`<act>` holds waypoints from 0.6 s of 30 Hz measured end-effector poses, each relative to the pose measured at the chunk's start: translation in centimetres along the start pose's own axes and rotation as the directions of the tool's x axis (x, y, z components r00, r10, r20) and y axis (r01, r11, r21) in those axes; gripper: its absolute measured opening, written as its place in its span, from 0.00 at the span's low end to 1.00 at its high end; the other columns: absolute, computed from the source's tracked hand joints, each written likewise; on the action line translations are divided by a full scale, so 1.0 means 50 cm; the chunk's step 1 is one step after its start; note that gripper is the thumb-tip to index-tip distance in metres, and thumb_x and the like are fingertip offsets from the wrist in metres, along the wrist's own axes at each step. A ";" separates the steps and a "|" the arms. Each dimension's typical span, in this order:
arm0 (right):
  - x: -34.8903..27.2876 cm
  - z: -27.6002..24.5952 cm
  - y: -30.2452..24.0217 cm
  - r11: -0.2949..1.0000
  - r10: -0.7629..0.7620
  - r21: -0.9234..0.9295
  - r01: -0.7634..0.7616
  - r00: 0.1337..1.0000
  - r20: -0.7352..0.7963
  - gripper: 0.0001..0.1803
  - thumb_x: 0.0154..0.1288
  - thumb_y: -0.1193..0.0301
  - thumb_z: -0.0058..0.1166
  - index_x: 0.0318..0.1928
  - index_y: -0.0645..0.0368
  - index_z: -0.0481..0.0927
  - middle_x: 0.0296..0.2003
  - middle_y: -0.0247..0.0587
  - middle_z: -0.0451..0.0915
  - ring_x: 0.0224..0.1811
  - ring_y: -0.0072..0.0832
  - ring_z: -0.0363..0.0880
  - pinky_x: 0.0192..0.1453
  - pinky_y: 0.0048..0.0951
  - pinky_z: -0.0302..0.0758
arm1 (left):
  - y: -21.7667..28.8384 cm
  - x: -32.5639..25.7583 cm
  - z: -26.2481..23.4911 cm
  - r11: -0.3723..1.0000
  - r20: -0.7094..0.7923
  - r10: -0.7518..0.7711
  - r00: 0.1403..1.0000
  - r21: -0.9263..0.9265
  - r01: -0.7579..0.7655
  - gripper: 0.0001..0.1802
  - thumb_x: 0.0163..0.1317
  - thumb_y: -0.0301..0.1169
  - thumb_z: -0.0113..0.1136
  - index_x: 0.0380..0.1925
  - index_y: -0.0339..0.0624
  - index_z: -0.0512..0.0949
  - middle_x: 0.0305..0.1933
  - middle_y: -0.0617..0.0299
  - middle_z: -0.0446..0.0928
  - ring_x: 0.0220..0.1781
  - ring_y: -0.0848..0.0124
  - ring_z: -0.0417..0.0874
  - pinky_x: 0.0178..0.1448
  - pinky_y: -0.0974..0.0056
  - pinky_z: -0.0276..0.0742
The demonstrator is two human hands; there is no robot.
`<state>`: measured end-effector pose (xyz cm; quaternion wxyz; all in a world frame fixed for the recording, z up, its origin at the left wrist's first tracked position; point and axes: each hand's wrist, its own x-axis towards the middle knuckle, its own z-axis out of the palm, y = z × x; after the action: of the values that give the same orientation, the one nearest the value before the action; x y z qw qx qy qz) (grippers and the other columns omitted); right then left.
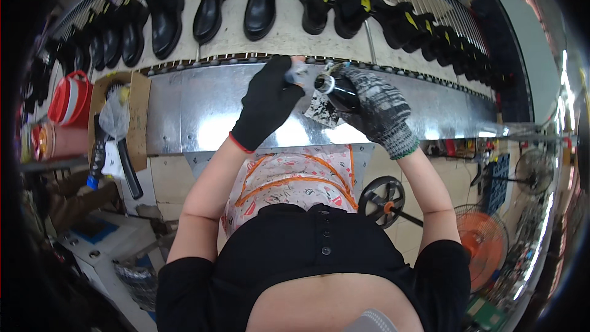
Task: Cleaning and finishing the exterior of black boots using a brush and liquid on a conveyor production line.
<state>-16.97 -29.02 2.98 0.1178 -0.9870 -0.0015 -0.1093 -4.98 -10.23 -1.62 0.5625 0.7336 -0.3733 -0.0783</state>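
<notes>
My left hand (pixel 263 106), in a black glove with a red hem, is closed around a small pale, partly see-through thing (pixel 298 76) that I cannot make out. Close by on the right, my right hand (pixel 381 107) wears a mottled grey knit glove with a green hem. Its fingers wrap a dark bottle (pixel 342 93), tilted so that its round, pale-rimmed mouth faces my left hand. Beneath the bottle, a white sheet or cloth (pixel 321 110) with black smears lies on the metal worktop (pixel 203 104). The right fingertips are partly hidden.
Beyond the worktop, a row of black boots and shoes (pixel 260 9) stands on a pale belt (pixel 233 40). At the left are a cardboard box (pixel 139 110) with a plastic bag and a red container (pixel 69 98). An orange fan (pixel 482 243) and a black handwheel (pixel 381 201) sit lower right.
</notes>
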 end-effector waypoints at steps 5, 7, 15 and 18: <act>-0.023 0.057 -0.004 0.971 0.134 0.201 -0.130 0.991 -0.007 0.32 0.47 0.57 0.65 0.53 0.56 0.73 0.42 0.48 0.79 0.44 0.42 0.79 0.49 0.39 0.75 | 0.031 -0.002 0.035 0.924 0.062 -0.180 0.982 -0.333 0.190 0.17 0.61 0.30 0.57 0.50 0.40 0.75 0.32 0.67 0.76 0.29 0.81 0.73 0.35 0.74 0.70; -0.026 0.068 -0.013 0.935 0.183 0.307 -0.180 0.983 0.020 0.31 0.47 0.58 0.65 0.52 0.56 0.73 0.41 0.47 0.79 0.44 0.41 0.79 0.48 0.39 0.75 | 0.038 0.001 0.035 0.944 0.055 -0.175 0.983 -0.273 0.184 0.16 0.61 0.31 0.58 0.49 0.39 0.76 0.31 0.67 0.77 0.29 0.81 0.73 0.34 0.74 0.70; -0.037 0.090 -0.032 0.925 0.257 0.297 -0.235 0.966 -0.037 0.28 0.49 0.59 0.63 0.50 0.57 0.74 0.39 0.48 0.79 0.40 0.41 0.80 0.45 0.38 0.75 | 0.052 0.028 0.006 0.973 0.178 -0.222 0.959 -0.027 0.230 0.17 0.55 0.32 0.62 0.45 0.40 0.79 0.28 0.68 0.77 0.29 0.81 0.71 0.36 0.75 0.66; -0.050 0.077 -0.014 0.830 0.132 0.551 -0.086 0.990 -0.045 0.27 0.48 0.60 0.65 0.48 0.57 0.75 0.37 0.47 0.80 0.40 0.41 0.80 0.45 0.36 0.76 | 0.068 0.039 -0.019 0.969 0.346 -0.219 0.912 -0.030 0.244 0.17 0.56 0.29 0.62 0.46 0.37 0.78 0.39 0.56 0.81 0.38 0.76 0.78 0.45 0.69 0.73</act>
<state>-18.61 -27.36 -1.05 0.4012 -0.9052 0.0283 -0.1372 -4.64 -11.04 2.34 0.5025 0.7271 -0.3722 -0.2833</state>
